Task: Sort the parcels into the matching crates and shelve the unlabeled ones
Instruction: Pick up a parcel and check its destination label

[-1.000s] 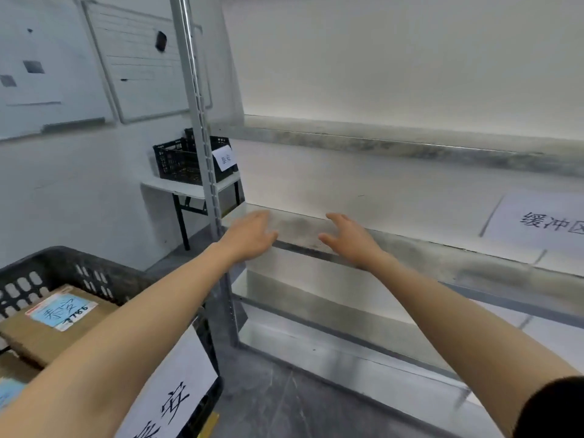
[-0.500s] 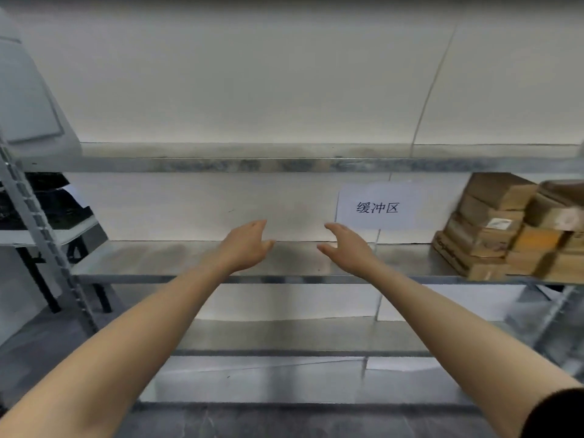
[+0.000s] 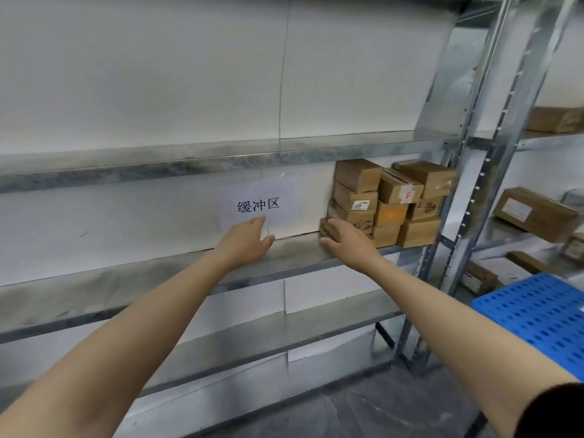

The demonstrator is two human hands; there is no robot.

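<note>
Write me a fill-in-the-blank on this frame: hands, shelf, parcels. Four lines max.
1. The left hand and the right hand are both open and hold ____.
2. The stack of cardboard parcels sits at the ____ end of the metal shelf.
3. The paper sign on the wall is to the ____ of the parcels.
4. The perforated plastic panel at the right edge is ____ in colour.

Missing words: nothing; right; left; blue.
</note>
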